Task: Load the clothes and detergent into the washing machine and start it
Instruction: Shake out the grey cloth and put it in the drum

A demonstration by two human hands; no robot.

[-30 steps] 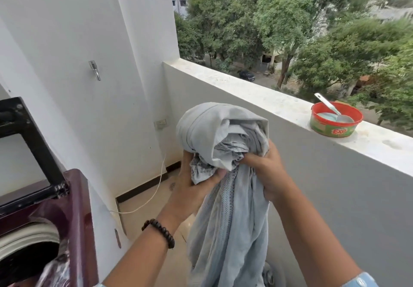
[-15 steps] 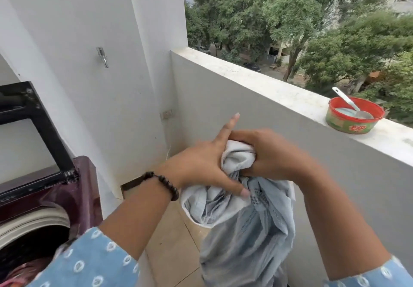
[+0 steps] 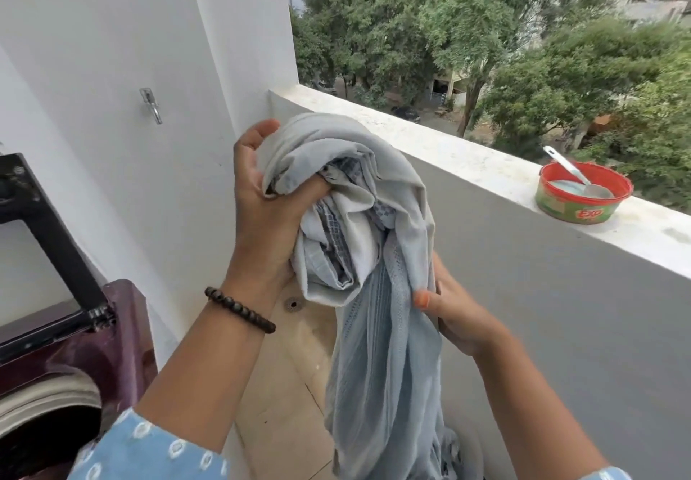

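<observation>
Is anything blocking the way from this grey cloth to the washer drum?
Nothing visible does. Both hands hold the grey cloth; the washer sits lower left with its lid up and the drum opening exposed.

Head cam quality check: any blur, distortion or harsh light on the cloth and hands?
Head view: soft overcast light, no glare; grey cloth and left hand sharp, right hand slightly soft; wide-angle bends the parapet; trees at right edge smeared.

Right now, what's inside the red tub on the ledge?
Inside the red tub: a white spoon resting on pale blue detergent. Its depth is hidden by the wall.
</observation>
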